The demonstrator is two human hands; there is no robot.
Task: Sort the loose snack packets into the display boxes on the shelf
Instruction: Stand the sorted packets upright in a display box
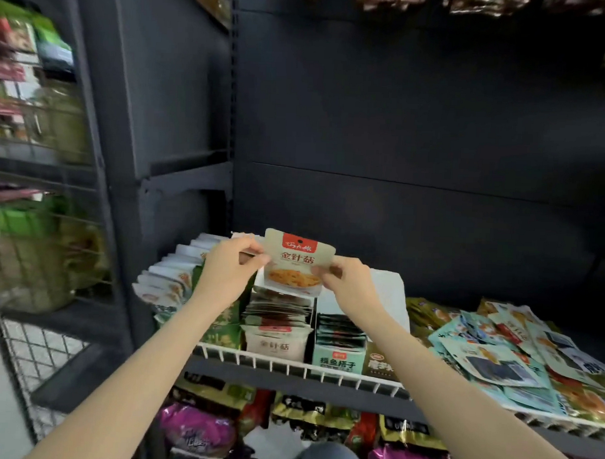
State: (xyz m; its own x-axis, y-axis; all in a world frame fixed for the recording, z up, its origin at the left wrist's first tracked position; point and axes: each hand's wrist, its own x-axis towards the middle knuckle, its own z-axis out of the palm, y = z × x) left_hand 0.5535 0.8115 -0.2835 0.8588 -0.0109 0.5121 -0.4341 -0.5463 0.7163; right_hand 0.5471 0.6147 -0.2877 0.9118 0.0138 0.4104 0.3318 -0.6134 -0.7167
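A beige snack packet [296, 261] with a red label and a picture of yellow mushrooms is held upright above the display boxes. My left hand [229, 268] pinches its left edge and my right hand [344, 282] pinches its lower right edge. Right below it stands a white display box [276, 343] filled with matching beige packets. To its right is a pale green display box [337, 359] with dark packets. A heap of loose snack packets [509, 353], mostly light blue and yellow, lies on the shelf to the right.
A white wire rail [289, 364] runs along the shelf's front edge. White packets [169, 279] stand in a row at the left beside a green box [223, 333]. The lower shelf holds purple and yellow bags [198, 431]. A wire rack [37, 220] with goods stands at the far left.
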